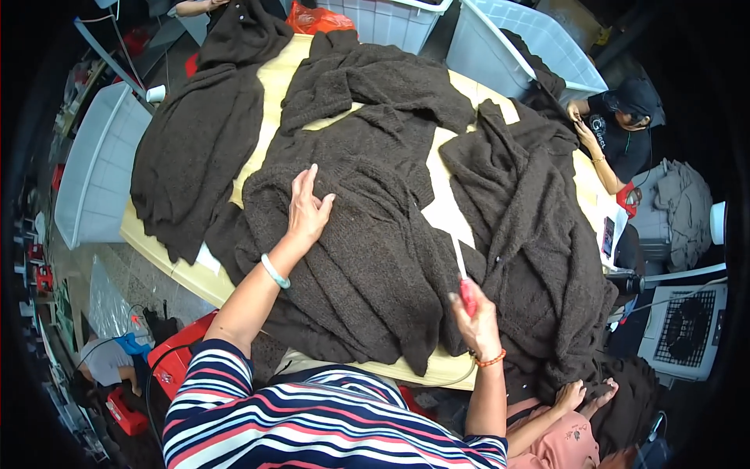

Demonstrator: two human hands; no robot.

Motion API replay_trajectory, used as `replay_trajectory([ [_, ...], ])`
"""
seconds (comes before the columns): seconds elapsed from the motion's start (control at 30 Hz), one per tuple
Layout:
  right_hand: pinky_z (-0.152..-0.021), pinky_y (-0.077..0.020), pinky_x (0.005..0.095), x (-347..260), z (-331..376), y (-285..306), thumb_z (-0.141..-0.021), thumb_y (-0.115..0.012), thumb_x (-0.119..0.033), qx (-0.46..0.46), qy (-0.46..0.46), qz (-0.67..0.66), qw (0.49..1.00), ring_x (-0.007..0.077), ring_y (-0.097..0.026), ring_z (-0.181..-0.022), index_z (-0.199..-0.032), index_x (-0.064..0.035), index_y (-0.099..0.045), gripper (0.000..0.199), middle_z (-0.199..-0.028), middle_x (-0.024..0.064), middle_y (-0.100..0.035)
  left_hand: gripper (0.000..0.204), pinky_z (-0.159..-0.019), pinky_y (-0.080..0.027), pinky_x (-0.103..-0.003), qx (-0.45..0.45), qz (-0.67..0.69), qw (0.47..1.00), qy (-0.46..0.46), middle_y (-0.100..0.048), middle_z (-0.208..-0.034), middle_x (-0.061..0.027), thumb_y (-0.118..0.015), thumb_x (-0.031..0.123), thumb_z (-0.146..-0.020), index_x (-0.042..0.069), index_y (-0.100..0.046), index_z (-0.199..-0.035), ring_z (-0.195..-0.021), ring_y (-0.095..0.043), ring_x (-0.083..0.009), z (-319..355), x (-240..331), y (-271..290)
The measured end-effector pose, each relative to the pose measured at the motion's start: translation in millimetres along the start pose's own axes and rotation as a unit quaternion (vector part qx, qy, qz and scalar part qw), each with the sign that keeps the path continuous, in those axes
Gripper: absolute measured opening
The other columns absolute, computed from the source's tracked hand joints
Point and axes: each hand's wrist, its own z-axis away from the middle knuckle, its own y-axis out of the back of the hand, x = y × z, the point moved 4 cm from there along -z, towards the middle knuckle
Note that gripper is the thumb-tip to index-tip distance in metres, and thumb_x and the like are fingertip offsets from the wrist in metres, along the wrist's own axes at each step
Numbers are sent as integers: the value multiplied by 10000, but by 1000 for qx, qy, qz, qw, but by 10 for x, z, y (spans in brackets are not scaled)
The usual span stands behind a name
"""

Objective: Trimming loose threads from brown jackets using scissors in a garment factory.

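Note:
A dark brown knitted garment [344, 250] lies spread in front of me, its lower part hanging toward the table's near edge. My left hand [309, 209] rests on its upper part, fingers stretched and slightly apart, holding nothing. At the garment's right side, my right hand [476, 322] is closed round the red handle of a thin tool [466, 293]. The tool's narrow pale shaft points away from me, over a bare strip of table. Its exact kind is hard to make out.
More dark knitwear [531, 234] covers the yellow table [273, 90]. White plastic bins [98, 168] stand around it. A person in a dark cap [629, 102] handles fabric at the right; a person in pink [558, 438] works close by my right arm. Another person's hand shows at the far left.

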Motion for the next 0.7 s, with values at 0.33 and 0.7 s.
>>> replay_trajectory([
  [0.33,-894,-500,356,-775,-293,-744,-908,-654,-177,-148,94,11,985,296,-676,-1028,-1282,-9,-559,421,-1045,238,-671,226,-720,-544,-353,-78,-77,993,38,-643,-915,-153,-692,-29,-787,-20,-657,-1011,-808,-666,-276,-45,-440,-125],
  [0.7,-835,-522,462,-1263,-690,-1247,-898,-633,-289,-255,57,207,943,417,-658,-915,-1202,-35,-623,397,-930,264,-670,284,-584,-491,-205,-4,118,990,73,-567,-987,-66,-661,-56,-833,19,-601,-1101,-711,-586,-90,213,-576,-47],
])
